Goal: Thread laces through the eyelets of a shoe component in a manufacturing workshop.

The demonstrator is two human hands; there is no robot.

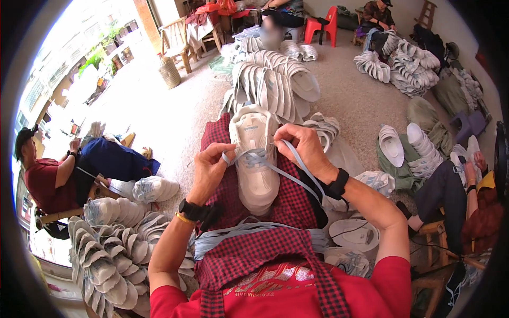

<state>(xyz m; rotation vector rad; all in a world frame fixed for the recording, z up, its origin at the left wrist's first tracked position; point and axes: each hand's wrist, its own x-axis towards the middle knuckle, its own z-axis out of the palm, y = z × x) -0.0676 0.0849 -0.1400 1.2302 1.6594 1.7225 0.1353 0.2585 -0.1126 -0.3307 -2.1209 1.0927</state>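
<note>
A white sneaker (pixel 255 159) lies on my lap over a red checked apron (pixel 289 204), toe pointing away from me. A light blue lace (pixel 270 167) is threaded through its eyelets. My left hand (pixel 209 167) pinches one lace end at the shoe's left side. My right hand (pixel 301 144) pinches the other lace strand at the shoe's right side, and the strand trails down toward my right wrist. A bundle of light blue laces (pixel 233 233) lies across my lap below the shoe.
Rows of stacked white sneakers stand ahead (pixel 278 85), at my lower left (pixel 106 254) and at the far right (pixel 403 61). People sit on low stools at left (pixel 53 175), right (pixel 466 191) and far back. A red plastic stool (pixel 324 25) and a wooden chair (pixel 177 40) stand at the back.
</note>
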